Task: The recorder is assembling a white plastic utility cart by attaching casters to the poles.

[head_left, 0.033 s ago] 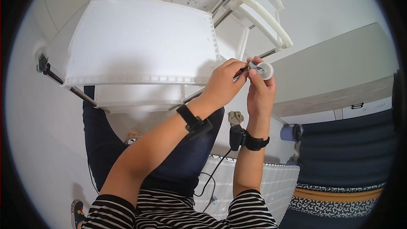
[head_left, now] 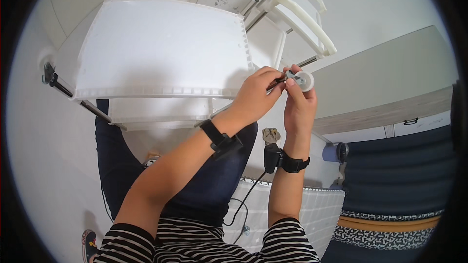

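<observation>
A white plastic shelf cart (head_left: pixel 161 44) lies tipped over before me, its tubular metal legs sticking out. At the right front corner, my right hand (head_left: pixel 300 107) is closed around a caster (head_left: pixel 305 81) with a white wheel and a grey metal bracket. My left hand (head_left: pixel 258 95) pinches the black end of the leg (head_left: pixel 277 84), right beside the caster's bracket. Fingers hide where caster and leg meet, so I cannot tell how far the stem is in. Another caster (head_left: pixel 48 73) sits at the end of the left leg.
A white rack with a curved handle (head_left: pixel 307 24) stands behind to the right. On the right are a grey-topped cabinet (head_left: pixel 385 78) and dark bedding (head_left: pixel 395 175). A black cable (head_left: pixel 243 209) hangs by my right arm. A shoe (head_left: pixel 89 246) shows at lower left.
My left wrist has shifted very slightly to the left. Both hands keep their hold on the leg end and the caster.
</observation>
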`<move>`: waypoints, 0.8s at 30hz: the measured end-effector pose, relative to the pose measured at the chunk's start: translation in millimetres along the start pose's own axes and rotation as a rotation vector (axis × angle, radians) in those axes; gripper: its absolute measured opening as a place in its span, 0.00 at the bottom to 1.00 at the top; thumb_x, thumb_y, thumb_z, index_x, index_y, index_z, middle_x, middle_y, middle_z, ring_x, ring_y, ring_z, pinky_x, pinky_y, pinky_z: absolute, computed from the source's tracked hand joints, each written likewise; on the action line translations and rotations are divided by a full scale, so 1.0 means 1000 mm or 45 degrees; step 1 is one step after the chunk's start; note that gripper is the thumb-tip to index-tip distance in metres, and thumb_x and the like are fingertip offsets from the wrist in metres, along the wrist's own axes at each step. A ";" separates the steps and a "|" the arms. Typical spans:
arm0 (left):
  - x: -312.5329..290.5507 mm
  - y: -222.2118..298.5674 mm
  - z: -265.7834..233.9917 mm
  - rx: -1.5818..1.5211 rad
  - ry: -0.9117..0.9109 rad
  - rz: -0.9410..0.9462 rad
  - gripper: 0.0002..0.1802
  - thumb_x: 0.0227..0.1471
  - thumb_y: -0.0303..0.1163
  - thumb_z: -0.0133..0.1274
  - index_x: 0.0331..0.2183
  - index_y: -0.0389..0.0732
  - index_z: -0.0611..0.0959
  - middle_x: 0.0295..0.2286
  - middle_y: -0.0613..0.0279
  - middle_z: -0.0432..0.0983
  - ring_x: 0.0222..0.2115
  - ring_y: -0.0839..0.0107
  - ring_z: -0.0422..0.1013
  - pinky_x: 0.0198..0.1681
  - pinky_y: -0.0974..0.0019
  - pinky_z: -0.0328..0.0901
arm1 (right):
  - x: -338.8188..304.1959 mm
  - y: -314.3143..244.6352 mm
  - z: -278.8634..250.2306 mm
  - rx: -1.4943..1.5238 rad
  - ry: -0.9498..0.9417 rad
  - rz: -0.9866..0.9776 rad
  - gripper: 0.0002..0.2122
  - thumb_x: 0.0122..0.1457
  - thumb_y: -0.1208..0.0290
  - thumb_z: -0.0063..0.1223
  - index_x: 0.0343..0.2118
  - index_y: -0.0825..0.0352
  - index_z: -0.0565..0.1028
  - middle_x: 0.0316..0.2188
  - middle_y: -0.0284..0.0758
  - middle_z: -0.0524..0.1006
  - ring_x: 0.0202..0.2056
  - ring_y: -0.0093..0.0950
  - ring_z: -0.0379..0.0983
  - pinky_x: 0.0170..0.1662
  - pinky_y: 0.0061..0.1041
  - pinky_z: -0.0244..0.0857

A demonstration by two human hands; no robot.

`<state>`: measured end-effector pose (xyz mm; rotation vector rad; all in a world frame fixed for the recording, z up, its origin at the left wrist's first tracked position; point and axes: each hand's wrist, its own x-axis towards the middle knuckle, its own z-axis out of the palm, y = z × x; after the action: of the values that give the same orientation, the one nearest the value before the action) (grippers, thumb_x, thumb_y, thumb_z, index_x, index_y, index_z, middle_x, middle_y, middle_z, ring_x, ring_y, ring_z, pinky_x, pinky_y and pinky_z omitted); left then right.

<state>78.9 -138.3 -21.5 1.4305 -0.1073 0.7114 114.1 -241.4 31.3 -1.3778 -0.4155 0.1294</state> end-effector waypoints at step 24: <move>0.015 0.027 -0.012 0.231 -0.008 0.225 0.17 0.40 0.26 0.58 0.36 0.35 0.77 0.34 0.57 0.74 0.36 0.63 0.71 0.40 0.66 0.65 | -0.003 0.015 -0.006 -0.045 -0.084 -0.103 0.19 0.57 0.80 0.46 0.53 0.74 0.63 0.44 0.37 0.71 0.43 0.23 0.68 0.49 0.24 0.61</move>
<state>73.3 -122.3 6.6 1.6100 -0.1796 0.8791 116.3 -245.2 15.8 -1.3922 -0.5300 0.1018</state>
